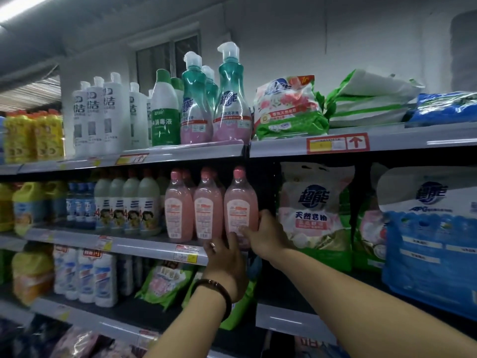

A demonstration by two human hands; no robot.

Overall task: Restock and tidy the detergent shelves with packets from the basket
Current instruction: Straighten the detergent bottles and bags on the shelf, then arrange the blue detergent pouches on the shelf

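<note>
Right hand (pixel 265 236) wraps the end pink bottle (pixel 241 202), centre frame, left hand (pixel 225 259) flat-fingered at its foot. A hard shove could topple the neighbouring bottles (pixel 207 202).

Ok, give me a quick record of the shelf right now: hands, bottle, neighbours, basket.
right hand: grips the rightmost pink bottle low on its right side
left hand: fingers touch that bottle's base, by the shelf edge
bottle: upright, end of a front row of three
to its right: detergent bag, standing
basket: not in view
</note>
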